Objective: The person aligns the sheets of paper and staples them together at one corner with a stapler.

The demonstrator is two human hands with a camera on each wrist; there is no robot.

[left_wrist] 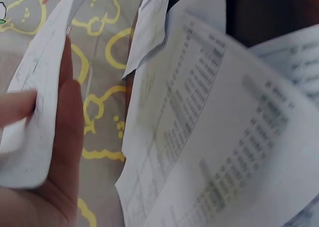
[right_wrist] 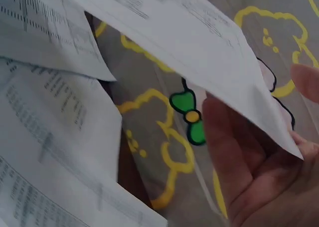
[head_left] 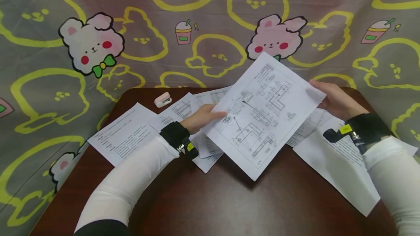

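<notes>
A white sheet printed with technical drawings (head_left: pixel 262 119) is lifted above the table, tilted, between both hands. My left hand (head_left: pixel 203 115) pinches its left edge, thumb on the printed face; the left wrist view shows the fingers (left_wrist: pixel 70 122) behind it. At the opposite corner is my right hand (head_left: pixel 338 99), its fingers (right_wrist: pixel 229 147) beneath the sheet (right_wrist: pixel 199 52) and the thumb standing apart from the paper. Printed pages lie under and around the hands, among them a text page (head_left: pixel 128 134) on the left and another page (head_left: pixel 338 166) on the right.
A small pink and white stapler-like item (head_left: pixel 162 99) sits near the back edge of the dark brown table (head_left: pixel 210 207). Behind the table hangs a cloth (head_left: pixel 210 17) with cartoon rabbits and yellow outlines. The loose pages overlap across the middle, and some reach the table's sides.
</notes>
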